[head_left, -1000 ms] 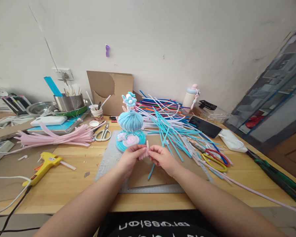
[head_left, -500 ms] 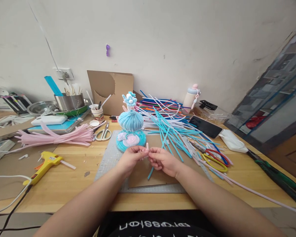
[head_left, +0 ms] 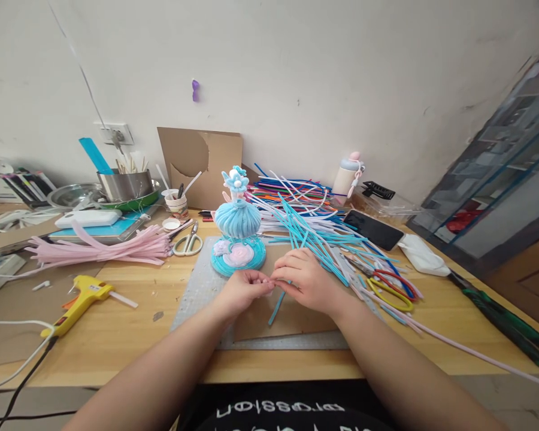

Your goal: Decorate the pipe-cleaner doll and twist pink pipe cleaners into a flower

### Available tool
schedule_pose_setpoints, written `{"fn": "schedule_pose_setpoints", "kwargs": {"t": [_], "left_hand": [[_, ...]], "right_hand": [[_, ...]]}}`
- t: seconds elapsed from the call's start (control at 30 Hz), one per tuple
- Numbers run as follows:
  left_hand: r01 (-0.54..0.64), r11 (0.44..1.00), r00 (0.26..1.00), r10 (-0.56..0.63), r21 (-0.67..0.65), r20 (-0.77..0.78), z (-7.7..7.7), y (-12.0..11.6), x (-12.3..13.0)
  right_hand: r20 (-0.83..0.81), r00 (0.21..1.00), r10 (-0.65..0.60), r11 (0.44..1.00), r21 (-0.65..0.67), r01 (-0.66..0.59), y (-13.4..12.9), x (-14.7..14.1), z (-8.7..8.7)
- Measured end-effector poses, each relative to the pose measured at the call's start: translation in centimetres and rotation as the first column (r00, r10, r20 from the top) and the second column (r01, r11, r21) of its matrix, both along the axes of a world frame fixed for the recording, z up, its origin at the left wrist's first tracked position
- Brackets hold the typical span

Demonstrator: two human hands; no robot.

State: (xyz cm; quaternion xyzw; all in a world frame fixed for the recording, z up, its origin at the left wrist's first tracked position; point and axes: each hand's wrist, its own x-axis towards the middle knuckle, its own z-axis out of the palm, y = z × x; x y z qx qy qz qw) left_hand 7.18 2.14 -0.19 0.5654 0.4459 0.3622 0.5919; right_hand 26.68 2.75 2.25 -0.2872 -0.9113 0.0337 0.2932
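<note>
Pinching pink piece (head_left: pixel 269 291) between fingertips of left hand (head_left: pixel 242 293); meeting them with right hand (head_left: pixel 312 281), cannot tell whether gripping.

Head-worn view, forward and down at hands (head_left: pixel 308 280)

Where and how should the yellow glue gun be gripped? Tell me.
Probably around the middle of its handle, coming from the near side: the glue gun lies on its side, handle slanting toward the person, with the glue stick jutting rightward, clear of that grip.
</note>
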Motion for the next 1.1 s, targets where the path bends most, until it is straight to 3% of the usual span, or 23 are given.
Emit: {"fn": "schedule_pose_setpoints", "kwargs": {"t": [0.27,1.1], "left_hand": [[0.067,0.992,0.984,-0.083,-0.103,-0.16,0.3,-0.3,-0.1],[0.157,0.979,0.983,-0.168,-0.129,-0.077,1.0,-0.3,-0.3]], "right_hand": [[0.093,0.993,0.08,0.997,-0.029,-0.077,0.1,0.1,0.1],[0.038,0.995,0.096,0.995,-0.036,-0.095,-0.1,-0.2,-0.1]]}}
